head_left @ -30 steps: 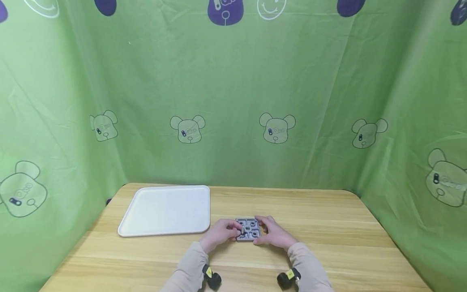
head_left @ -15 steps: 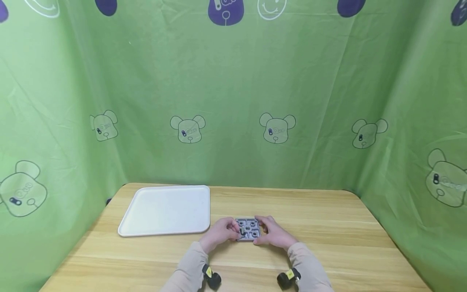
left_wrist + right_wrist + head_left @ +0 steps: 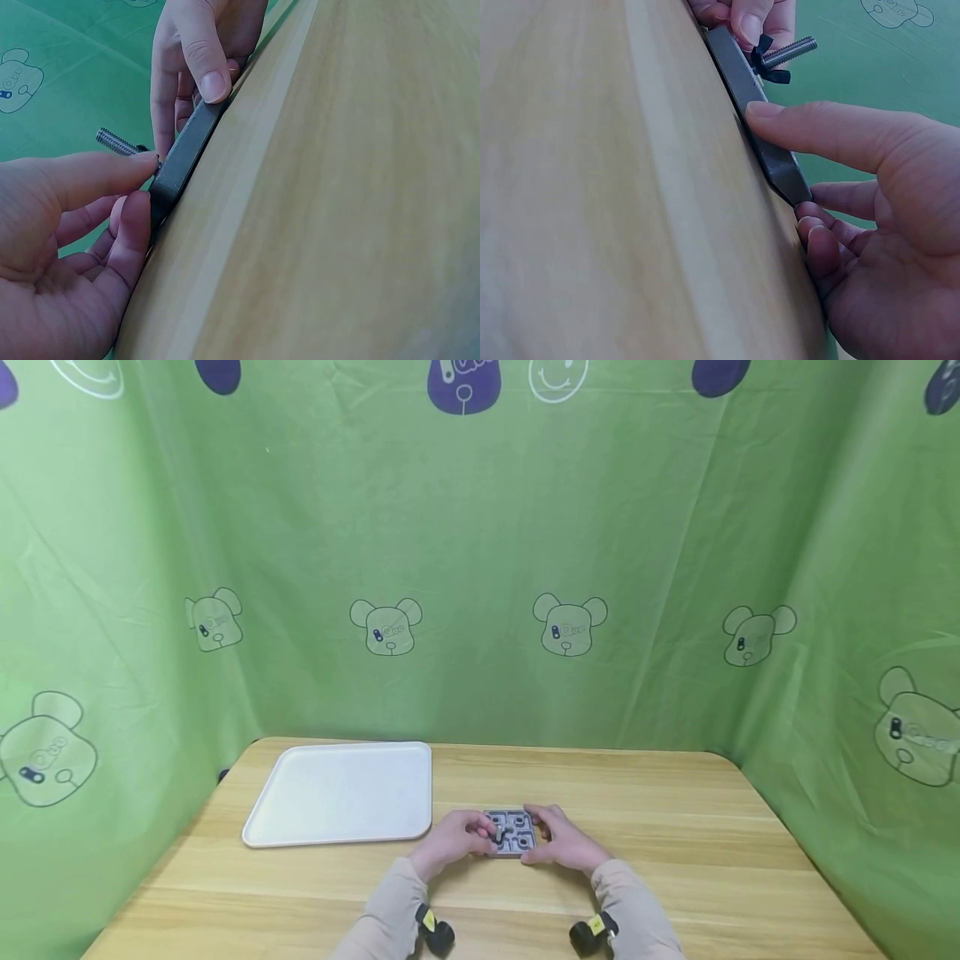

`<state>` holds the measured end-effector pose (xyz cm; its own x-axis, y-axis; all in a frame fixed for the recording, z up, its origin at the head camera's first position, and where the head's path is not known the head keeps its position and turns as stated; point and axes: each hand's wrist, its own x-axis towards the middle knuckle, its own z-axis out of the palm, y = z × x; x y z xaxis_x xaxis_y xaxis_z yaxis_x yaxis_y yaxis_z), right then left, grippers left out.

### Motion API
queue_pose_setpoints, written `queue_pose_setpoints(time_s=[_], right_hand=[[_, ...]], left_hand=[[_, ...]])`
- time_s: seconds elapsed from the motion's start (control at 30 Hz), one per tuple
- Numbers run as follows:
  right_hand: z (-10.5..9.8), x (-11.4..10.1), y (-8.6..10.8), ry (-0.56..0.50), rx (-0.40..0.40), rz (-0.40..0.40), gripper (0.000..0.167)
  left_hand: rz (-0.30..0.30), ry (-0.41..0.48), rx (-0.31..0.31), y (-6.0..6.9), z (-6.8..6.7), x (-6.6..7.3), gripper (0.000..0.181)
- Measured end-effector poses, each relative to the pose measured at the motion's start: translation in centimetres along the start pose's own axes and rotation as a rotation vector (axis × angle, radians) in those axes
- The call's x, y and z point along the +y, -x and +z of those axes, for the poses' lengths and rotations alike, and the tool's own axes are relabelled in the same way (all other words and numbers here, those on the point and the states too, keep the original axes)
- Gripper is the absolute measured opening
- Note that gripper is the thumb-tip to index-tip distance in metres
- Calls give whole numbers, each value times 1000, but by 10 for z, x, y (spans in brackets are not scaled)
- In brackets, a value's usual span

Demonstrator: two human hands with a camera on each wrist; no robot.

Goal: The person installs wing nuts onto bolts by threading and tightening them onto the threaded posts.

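Note:
A square grey metal plate (image 3: 521,836) with recesses and holes lies flat on the table, between both hands. From its near-left part stands a threaded bolt (image 3: 793,51) carrying a black wing nut (image 3: 774,76). The thumb and fingers of my left hand (image 3: 455,839) are at the wing nut, pinching it low on the bolt; in the left wrist view the thumb covers most of the nut. My right hand (image 3: 564,842) grips the plate's right side, thumb (image 3: 769,112) on the near edge and fingers at the far corner.
A white tray (image 3: 258,814) lies at the left back of the wooden table (image 3: 675,810). Green curtains (image 3: 480,527) with bear prints enclose the table's back and sides. A black wrist camera (image 3: 437,935) hangs below each forearm.
The fingers of my left hand have shifted slightly around the wing nut, whose black wings look turned. My right hand and the plate have stayed in place.

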<state>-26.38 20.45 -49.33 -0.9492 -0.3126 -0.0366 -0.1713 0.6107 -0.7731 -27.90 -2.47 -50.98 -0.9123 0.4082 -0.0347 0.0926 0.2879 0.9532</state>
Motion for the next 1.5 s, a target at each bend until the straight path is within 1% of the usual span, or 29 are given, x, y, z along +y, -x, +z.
queue_pose_setpoints(time_s=[0.13, 0.4, 0.53, 0.7, 0.77, 0.93, 1.17, 1.5], right_hand=[[0, 1, 0, 2, -11, -6, 90], [-1, 1, 0, -1, -19, -10, 90], [-1, 1, 0, 2, -16, -8, 90], [-1, 3, -1, -3, -16, -13, 91], [-1, 4, -1, -6, -15, -12, 91], [-1, 4, -2, 5, -14, -15, 91], [-1, 4, -1, 1, -15, -17, 91], [-1, 4, -2, -22, -24, -11, 91]], left_hand=[[-15, -14, 8, 0, 1, 0, 20], [-7, -49, 22, 0, 2, 0, 17], [-10, -28, 25, 0, 3, 1, 17], [-21, 15, 51, 1, 3, 2, 16], [-26, 17, 56, 1, 3, 1, 18], [-19, 5, 40, 1, 2, 1, 19], [-10, 24, 11, 0, 1, 1, 25], [8, 10, 11, 1, 1, 1, 28]])
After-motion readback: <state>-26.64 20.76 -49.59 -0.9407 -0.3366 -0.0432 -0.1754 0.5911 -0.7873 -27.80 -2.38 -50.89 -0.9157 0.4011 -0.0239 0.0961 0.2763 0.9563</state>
